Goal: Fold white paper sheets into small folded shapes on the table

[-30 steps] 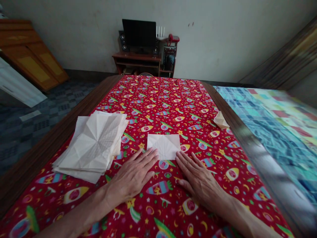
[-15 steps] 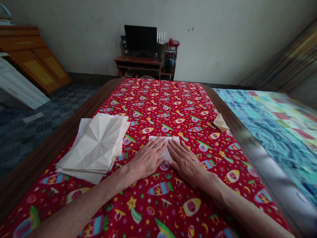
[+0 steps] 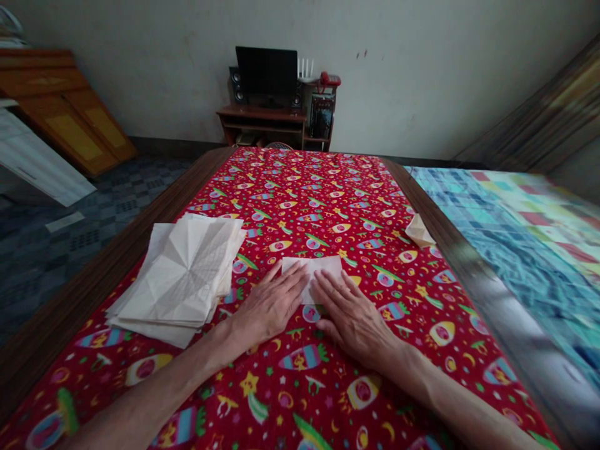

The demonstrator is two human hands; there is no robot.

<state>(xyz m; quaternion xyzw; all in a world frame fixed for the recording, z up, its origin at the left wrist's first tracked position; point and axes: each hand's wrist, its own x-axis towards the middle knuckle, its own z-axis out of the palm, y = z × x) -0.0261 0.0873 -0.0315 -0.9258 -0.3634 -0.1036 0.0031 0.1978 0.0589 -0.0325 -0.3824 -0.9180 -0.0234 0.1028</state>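
A small white sheet of paper (image 3: 307,294), apparently folded, lies flat on the red patterned tablecloth (image 3: 300,387) in front of me. My left hand (image 3: 276,297) rests palm down over its left side, fingers stretched out. Over the right part of the sheet lies my right hand (image 3: 349,309), also flat, its fingers extended and thumb apart. The paper's top edge shows beyond my fingertips; much of both sides is hidden under the hands. Neither hand grips anything.
Creased paper sheets (image 3: 182,275) are stacked to the left. A small folded paper piece (image 3: 420,231) lies near the table's right edge. Beyond the table stands a desk with a monitor (image 3: 267,72). A bed (image 3: 520,231) adjoins on the right.
My right hand has shifted slightly, its fingertips now lower on the paper, uncovering more of the top edge. My left fingers have slid a little down and left. The stack is unchanged.
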